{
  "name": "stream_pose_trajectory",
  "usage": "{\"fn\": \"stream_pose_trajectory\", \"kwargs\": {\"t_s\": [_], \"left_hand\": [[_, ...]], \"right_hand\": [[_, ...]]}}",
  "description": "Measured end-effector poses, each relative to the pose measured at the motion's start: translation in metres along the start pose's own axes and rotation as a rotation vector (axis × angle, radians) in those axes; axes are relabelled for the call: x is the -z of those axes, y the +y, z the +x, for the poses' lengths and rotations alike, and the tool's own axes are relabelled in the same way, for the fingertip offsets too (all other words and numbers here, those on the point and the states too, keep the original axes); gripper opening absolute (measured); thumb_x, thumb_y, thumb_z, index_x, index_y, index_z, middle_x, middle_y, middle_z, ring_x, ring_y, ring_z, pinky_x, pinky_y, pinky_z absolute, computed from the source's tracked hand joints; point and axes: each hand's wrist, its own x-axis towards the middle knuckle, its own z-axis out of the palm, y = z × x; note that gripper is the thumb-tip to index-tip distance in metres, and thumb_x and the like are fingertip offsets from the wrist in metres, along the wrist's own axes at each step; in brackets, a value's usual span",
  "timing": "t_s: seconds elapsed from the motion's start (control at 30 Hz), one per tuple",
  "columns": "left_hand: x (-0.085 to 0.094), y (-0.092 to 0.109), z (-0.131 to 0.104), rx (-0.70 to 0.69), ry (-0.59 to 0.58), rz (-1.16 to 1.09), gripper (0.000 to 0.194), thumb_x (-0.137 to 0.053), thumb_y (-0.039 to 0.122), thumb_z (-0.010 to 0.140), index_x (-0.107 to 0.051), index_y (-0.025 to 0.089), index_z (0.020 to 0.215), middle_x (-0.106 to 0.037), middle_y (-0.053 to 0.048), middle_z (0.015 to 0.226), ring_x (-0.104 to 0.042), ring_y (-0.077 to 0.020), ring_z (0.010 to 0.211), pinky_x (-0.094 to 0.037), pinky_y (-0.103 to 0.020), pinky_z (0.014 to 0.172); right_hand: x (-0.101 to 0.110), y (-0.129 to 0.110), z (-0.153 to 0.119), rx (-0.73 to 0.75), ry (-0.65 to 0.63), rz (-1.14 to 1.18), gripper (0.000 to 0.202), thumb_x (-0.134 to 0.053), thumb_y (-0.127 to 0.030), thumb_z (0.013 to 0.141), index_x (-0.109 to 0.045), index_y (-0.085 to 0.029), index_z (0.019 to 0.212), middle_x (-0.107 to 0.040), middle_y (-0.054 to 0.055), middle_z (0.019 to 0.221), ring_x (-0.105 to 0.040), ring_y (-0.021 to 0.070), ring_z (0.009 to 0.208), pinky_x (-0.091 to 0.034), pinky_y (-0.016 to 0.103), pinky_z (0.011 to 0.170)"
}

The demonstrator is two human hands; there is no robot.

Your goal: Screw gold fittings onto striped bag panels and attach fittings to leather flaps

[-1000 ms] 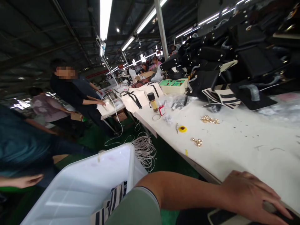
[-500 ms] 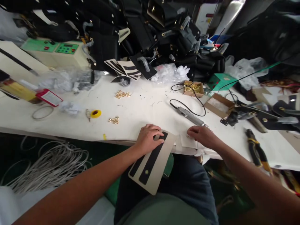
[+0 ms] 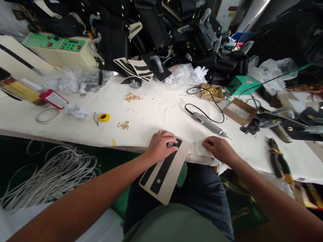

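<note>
My left hand (image 3: 161,144) grips the top end of a flat beige panel (image 3: 174,168), thumb and fingers closed on its edge. Two black strips run along the panel, and a small pale round piece (image 3: 158,181) sits near the lower end of the longer one. The panel's lower half hangs over the table's front edge above my lap. My right hand (image 3: 219,148) rests at that edge with its fingers curled together; anything between the fingertips is hidden. Just beyond it lies a grey electric screwdriver (image 3: 209,123), its bit pointing right.
Small gold fittings lie in two heaps (image 3: 133,97) (image 3: 123,125), near a yellow tape roll (image 3: 104,117). To the right are an open box of gold pieces (image 3: 211,91), a cardboard box (image 3: 238,112) and yellow-black pliers (image 3: 279,159). Black bags (image 3: 151,30) are piled behind.
My right fingers have curled in more, and the small dark ring seen beside their tips is out of sight. My left hand keeps its hold on the panel. The view has shifted slightly.
</note>
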Motion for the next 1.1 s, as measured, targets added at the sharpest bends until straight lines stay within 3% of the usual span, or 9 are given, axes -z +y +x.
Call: {"fn": "stream_pose_trajectory", "kwargs": {"t_s": [0.23,0.37,0.53,0.77,1.1], "left_hand": [[-0.003,-0.005,-0.001,-0.020,0.000,0.001,0.016,-0.082,0.033,0.080,-0.081,0.031,0.096,-0.074,0.000,0.125,-0.060,-0.0275,0.121,-0.045,-0.047,0.107],[-0.002,-0.004,-0.001,-0.016,0.001,-0.004,0.016,-0.082,0.032,0.080,-0.081,0.031,0.096,-0.074,0.000,0.124,-0.060,-0.0271,0.121,-0.045,-0.047,0.105],[-0.003,-0.004,0.000,-0.017,0.000,0.001,0.016,-0.081,0.033,0.081,-0.081,0.031,0.097,-0.074,0.000,0.124,-0.060,-0.0271,0.121,-0.044,-0.046,0.105],[-0.003,-0.003,0.000,-0.006,-0.016,-0.014,0.016,-0.081,0.033,0.081,-0.081,0.031,0.097,-0.074,0.000,0.125,-0.058,-0.0277,0.123,-0.044,-0.047,0.106],[-0.004,-0.004,0.001,-0.009,-0.019,-0.004,0.017,-0.081,0.034,0.080,-0.080,0.030,0.097,-0.073,0.000,0.126,-0.057,-0.0281,0.123,-0.043,-0.047,0.105]], "right_hand": [[-0.006,0.001,-0.004,-0.074,0.109,0.060,0.020,-0.063,-0.042,0.086,-0.070,-0.023,0.088,-0.072,0.003,0.081,-0.065,0.0209,0.072,-0.050,0.033,0.071],[-0.009,-0.001,-0.011,0.098,0.138,-0.041,0.023,-0.055,-0.038,0.096,-0.071,-0.023,0.091,-0.070,0.007,0.093,-0.067,0.0230,0.087,-0.050,0.034,0.081],[-0.012,-0.002,-0.020,0.153,0.117,-0.258,0.033,-0.045,-0.036,0.104,-0.075,-0.023,0.100,-0.071,0.009,0.107,-0.070,0.0228,0.094,-0.050,0.031,0.078],[0.000,0.008,-0.009,0.176,0.059,-0.030,0.022,-0.059,-0.034,0.096,-0.078,-0.025,0.090,-0.073,0.005,0.099,-0.070,0.0209,0.089,-0.053,0.031,0.083],[0.012,0.009,-0.001,0.205,-0.037,-0.185,0.022,-0.057,-0.035,0.095,-0.078,-0.027,0.095,-0.076,0.003,0.104,-0.070,0.0201,0.085,-0.050,0.031,0.077]]}}
